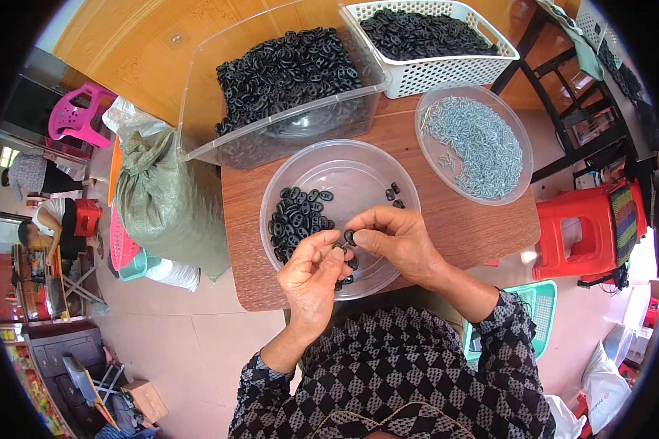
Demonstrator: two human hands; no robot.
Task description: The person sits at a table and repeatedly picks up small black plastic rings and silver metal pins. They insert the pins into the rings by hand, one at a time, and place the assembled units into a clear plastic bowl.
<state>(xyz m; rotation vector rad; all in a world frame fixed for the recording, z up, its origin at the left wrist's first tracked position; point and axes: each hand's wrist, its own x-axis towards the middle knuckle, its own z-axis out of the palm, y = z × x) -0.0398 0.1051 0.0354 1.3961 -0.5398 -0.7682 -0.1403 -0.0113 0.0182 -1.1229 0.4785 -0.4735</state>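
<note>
Over the round clear tub (pixel 344 175), in the head view, your left hand (pixel 307 282) and right hand (pixel 403 245) come close together. The work looks to be underway, with plenty left: a loose heap of black two-holed pieces (pixel 298 214) lies along the tub's left side, while a few sit apart by its right wall (whether those are finished ones, I cannot tell). Beyond the tub, the clear bin (pixel 198 95) holds a far larger pile and the white basket (pixel 454 76) another; the shallow tray (pixel 436 167) to the right bears a broad spread of silvery screws (pixel 483 143).

As for grip, your right hand pinches one small black piece (pixel 349 237) between thumb and forefinger, just above the tub. Your left hand's thumb and fingers are drawn narrowly together beside that piece; what they may hold is too hidden to tell.
</note>
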